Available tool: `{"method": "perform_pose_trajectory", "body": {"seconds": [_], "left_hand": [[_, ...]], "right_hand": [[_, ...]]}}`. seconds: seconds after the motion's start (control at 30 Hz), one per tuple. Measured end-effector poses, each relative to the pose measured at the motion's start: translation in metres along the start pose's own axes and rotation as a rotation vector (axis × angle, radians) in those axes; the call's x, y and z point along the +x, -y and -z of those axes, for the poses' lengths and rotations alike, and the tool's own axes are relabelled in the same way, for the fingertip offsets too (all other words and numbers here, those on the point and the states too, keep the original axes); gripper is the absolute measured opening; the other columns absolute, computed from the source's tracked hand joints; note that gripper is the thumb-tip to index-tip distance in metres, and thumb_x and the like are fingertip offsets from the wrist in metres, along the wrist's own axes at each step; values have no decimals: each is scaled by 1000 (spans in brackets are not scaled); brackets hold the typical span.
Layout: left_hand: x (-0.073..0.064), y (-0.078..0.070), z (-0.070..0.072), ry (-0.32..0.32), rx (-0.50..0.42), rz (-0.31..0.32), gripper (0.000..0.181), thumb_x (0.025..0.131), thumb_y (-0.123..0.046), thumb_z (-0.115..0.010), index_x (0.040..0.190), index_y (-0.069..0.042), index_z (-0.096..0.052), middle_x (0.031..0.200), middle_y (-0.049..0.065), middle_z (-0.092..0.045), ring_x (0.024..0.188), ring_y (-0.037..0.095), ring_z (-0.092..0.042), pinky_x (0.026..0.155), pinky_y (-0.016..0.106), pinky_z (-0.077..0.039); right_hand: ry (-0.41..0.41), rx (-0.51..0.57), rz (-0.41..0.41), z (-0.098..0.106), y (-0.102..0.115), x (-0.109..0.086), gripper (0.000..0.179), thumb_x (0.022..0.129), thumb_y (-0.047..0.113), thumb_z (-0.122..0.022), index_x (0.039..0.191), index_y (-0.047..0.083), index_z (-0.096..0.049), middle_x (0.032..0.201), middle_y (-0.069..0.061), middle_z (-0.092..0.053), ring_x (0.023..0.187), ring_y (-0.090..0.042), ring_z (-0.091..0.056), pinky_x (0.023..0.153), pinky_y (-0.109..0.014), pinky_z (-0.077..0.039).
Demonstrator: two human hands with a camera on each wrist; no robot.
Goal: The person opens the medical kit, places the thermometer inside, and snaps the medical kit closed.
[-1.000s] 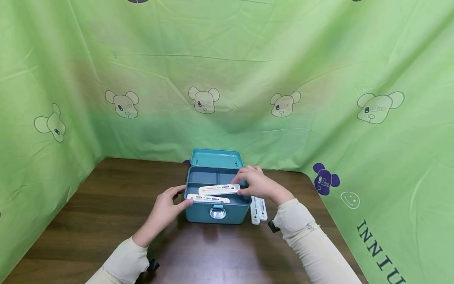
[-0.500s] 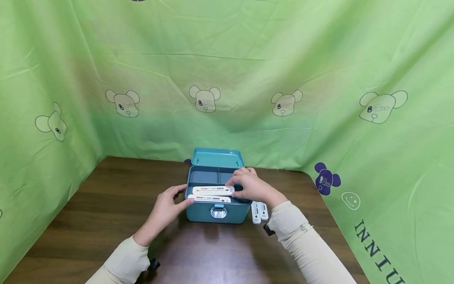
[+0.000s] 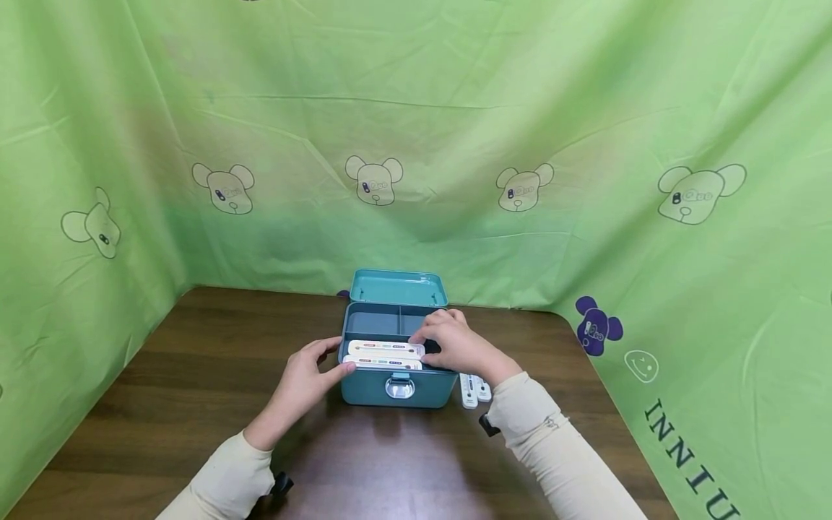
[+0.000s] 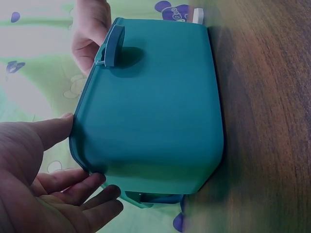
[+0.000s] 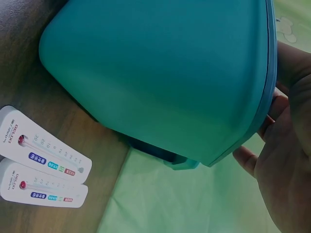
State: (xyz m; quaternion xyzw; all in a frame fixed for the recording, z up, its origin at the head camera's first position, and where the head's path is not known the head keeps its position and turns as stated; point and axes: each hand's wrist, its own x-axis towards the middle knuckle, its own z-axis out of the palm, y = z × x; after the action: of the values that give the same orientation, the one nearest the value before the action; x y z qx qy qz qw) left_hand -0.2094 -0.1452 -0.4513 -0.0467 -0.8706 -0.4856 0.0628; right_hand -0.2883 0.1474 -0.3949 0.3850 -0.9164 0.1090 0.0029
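A teal storage box [image 3: 369,391] stands on the table with its lid open at the back. Two white thermometers lie lengthwise in its front compartment: a front thermometer [image 3: 373,362] along the front wall and a rear thermometer [image 3: 383,348] just behind. My left hand [image 3: 310,373] holds the box's left front corner, thumb at the front rim and fingers along the side. Over the right part of the box, my right hand [image 3: 455,345] pinches the right end of the rear thermometer. In the right wrist view the box's wall hides that thermometer, and my right hand [image 5: 289,131] shows beside the rim.
Two more thermometers, an outer thermometer [image 5: 46,187] and an inner thermometer [image 5: 48,145], lie side by side on the wooden table [image 3: 195,361], right of the box. The open lid [image 3: 398,287] stands near the green curtain [image 3: 416,238]. A divider [image 3: 399,319] splits the rear compartments.
My right hand has moved left and slightly down into the box, bringing the rear thermometer in behind the front one. My left hand has stayed at the box's corner.
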Motion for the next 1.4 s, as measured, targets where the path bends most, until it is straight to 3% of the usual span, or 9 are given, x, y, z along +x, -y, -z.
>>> {"method": "perform_pose_trajectory", "body": {"seconds": [0.67,0.83,1.07,1.4], "left_hand": [[1,-3,4,-2,3,-18,61,88,-31,-83,139,-5,-62,135,14,-65,127,33,-62,105,51,-52],[0,-3,4,-13,12,-47,61,88,-29,-83,138,-1,-62,134,16,-66,126,33,-63,104,51,-53],[-1,-4,5,8,5,-17,62,88,-31,-83,140,-3,-61,136,15,-65,128,32,-61,106,49,-52],[-3,-3,3,9,11,-12,63,88,-31,-83,140,-4,-61,137,15,-64,128,32,-61,105,49,-53]], "right_hand": [[-87,-109,23,-3,8,-1,22,88,22,-83,110,24,-80,110,9,-74,114,-17,-58,109,-56,-32],[-112,-96,20,-6,8,-2,22,87,21,-83,109,25,-80,109,10,-75,113,-16,-59,109,-55,-31],[-164,-46,-9,-7,7,-9,22,88,20,-82,110,24,-79,112,10,-74,115,-16,-59,110,-53,-33],[-298,50,-62,5,5,-37,29,90,23,-81,118,17,-75,116,4,-74,115,-20,-59,105,-47,-35]]}}
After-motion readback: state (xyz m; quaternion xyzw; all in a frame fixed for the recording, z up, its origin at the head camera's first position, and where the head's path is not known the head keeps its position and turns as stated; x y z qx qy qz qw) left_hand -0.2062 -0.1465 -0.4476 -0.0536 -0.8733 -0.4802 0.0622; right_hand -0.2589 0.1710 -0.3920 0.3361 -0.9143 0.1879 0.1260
